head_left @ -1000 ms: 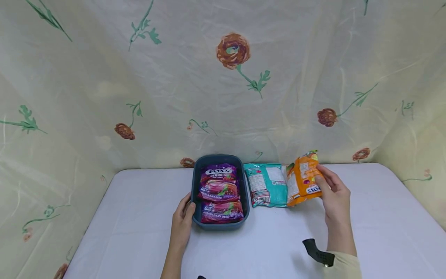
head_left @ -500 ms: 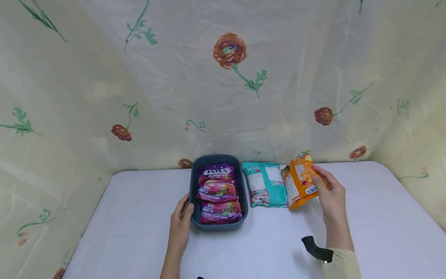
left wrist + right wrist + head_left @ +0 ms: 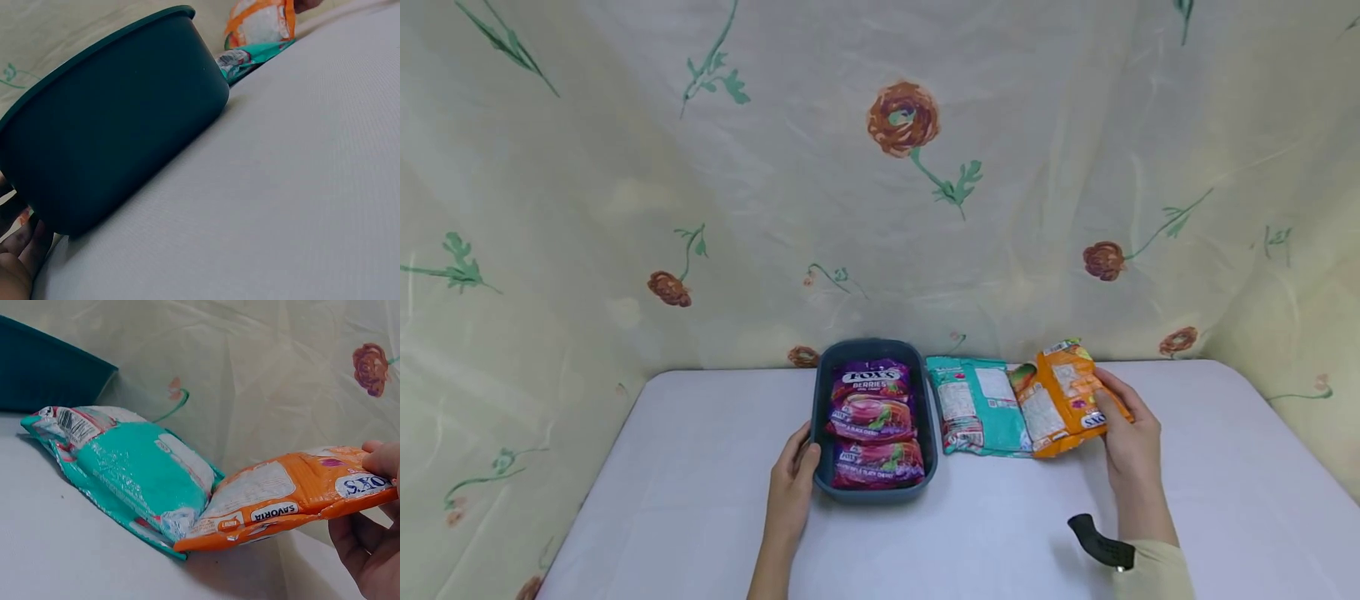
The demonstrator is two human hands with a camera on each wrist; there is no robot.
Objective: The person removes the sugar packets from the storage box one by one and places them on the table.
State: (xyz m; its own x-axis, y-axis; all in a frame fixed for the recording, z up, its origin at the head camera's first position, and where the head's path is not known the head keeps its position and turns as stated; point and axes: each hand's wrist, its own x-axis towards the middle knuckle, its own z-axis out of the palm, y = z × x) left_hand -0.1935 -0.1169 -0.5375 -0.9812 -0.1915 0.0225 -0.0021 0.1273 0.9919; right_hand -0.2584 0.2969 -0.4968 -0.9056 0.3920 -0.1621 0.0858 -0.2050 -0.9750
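In the head view a dark blue-green plastic tub (image 3: 876, 496) holds purple FOX'S candy bags (image 3: 877, 463) lying one behind the other. My left hand (image 3: 792, 475) holds the tub's left side, with the thumb at the rim; in the left wrist view its fingers touch the lower wall. To the right of the tub lies a teal candy bag (image 3: 987, 412), back side up. My right hand (image 3: 1131, 429) pinches the right edge of an orange FOX'S candy bag (image 3: 1066, 404). The right wrist view shows this orange bag tilted, its lower left end touching the teal bag.
A white cloth (image 3: 700, 483) covers the table. Behind it hangs a pale curtain (image 3: 775, 183) printed with brown flowers. A black strap piece (image 3: 1101, 546) sticks out from the right sleeve.
The orange bag has shifted to the right with my right hand and leans flatter. The left hand and tub keep their places; the head view shifts slightly.
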